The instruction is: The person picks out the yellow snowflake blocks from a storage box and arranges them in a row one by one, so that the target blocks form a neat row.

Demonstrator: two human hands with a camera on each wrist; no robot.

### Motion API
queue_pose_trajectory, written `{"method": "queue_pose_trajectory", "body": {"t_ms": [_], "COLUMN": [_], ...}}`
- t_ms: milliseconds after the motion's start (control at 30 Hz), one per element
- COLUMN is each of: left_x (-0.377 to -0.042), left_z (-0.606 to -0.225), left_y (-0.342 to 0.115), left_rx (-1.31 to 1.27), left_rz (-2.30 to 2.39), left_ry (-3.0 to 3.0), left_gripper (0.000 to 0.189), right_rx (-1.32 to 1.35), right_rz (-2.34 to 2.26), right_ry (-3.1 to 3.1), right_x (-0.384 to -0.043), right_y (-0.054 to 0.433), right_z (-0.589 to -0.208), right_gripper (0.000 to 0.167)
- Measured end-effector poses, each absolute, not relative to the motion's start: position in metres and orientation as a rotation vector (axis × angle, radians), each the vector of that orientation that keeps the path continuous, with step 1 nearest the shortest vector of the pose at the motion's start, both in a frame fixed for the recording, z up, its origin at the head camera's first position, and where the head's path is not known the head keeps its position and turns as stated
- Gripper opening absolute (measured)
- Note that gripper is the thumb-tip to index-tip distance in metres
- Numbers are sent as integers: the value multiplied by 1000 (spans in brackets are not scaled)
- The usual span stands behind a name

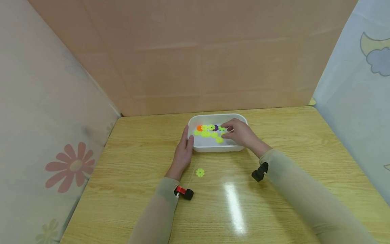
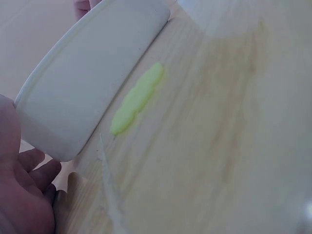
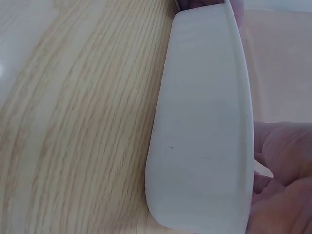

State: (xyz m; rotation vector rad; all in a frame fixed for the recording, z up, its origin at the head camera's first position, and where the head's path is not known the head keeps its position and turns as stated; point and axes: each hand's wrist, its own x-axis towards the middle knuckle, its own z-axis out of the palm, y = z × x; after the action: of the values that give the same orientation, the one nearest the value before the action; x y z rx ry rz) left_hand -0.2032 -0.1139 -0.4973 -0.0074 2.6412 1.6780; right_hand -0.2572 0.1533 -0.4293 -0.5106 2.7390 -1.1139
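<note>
A white plastic tray stands on the table with several flower-shaped discs in it: yellow-green ones, an orange one, a purple one and a green one. My left hand holds the tray's left end, thumb at the near corner and fingers along the outer wall. Over the right part of the tray, my right hand reaches in with bent fingers, thumb and fingertips apart, close to the green disc. In the right wrist view, the tray wall hides its fingertips.
One yellow-green disc lies on the wooden table in front of the tray. A brown panel rises behind the table. Patterned walls flank both sides, with a red flower on the left one.
</note>
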Motion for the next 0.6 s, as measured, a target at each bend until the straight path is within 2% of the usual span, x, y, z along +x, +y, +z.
{"method": "queue_pose_trajectory", "body": {"t_ms": [600], "left_x": [-204], "left_z": [-497], "left_y": [-110], "left_rx": [-22], "left_rz": [1693], "left_ry": [2623], "left_gripper": [64], "right_rx": [-527], "right_rz": [-839], "right_ry": [2709], "right_x": [-276], "right_y": [152], "right_z": [-436], "right_gripper": [48]}}
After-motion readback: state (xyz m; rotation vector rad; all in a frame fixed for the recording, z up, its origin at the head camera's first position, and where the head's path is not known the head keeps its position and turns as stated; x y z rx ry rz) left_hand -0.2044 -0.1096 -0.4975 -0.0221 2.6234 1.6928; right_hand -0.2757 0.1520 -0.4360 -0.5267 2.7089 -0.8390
